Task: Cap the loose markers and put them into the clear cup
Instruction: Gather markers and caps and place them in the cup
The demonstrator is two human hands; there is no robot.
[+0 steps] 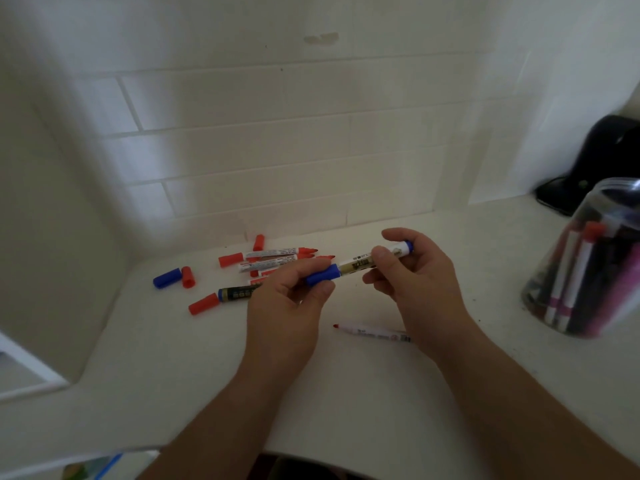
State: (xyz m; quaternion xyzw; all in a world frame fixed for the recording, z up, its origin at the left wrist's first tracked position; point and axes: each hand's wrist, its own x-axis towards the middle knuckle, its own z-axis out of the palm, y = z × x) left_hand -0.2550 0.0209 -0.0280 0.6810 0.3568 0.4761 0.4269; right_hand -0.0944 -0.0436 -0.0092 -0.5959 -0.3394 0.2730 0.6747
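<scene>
I hold a blue marker (356, 265) level above the white counter. My left hand (287, 306) pinches its blue cap (322, 274), which sits on the marker's left end. My right hand (412, 271) grips the barrel near its blue tail. Behind my left hand lies a pile of uncapped red markers (273, 258) with several loose red caps (230, 259) and one loose blue cap (167, 277). A dark-barrelled marker (239, 293) lies there too. A thin uncapped red-tipped marker (370, 331) lies under my right wrist. The clear cup (588, 261) stands at the right, holding several markers.
A white tiled wall (277, 150) closes the back of the counter (346, 393). A black object (595, 161) sits at the far right behind the cup. The counter's left edge drops to a lower ledge (31, 375).
</scene>
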